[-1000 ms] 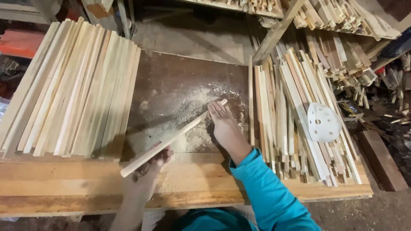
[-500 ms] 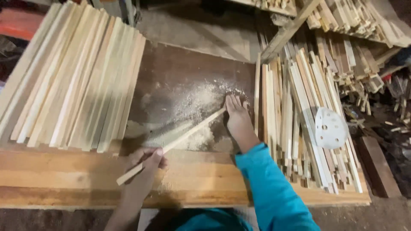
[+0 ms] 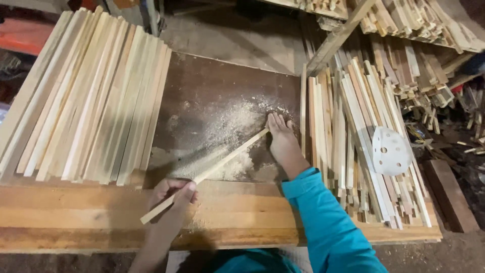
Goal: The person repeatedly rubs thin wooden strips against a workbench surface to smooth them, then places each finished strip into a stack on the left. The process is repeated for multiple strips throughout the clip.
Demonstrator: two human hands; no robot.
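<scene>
My left hand point(image 3: 172, 197) grips the near end of a long thin wooden stick point(image 3: 212, 171) that lies slanted across the dark board point(image 3: 222, 86). The stick's far end reaches my right hand point(image 3: 281, 139), which rests flat, fingers spread, on the board among sawdust point(image 3: 227, 131). My right arm wears a teal sleeve point(image 3: 323, 217). A pale heap of sawdust sits along the stick's far side.
A tidy row of pale wooden slats point(image 3: 86, 96) lies at the left. A looser pile of slats point(image 3: 353, 136) lies at the right with a white perforated disc point(image 3: 390, 150) on it. A thick wooden plank point(image 3: 101, 212) runs along the near edge. More scrap wood point(image 3: 419, 25) is heaped behind.
The stick has slid nearer and lower in my left hand. My right hand has moved away from me across the board and flattened onto the sawdust.
</scene>
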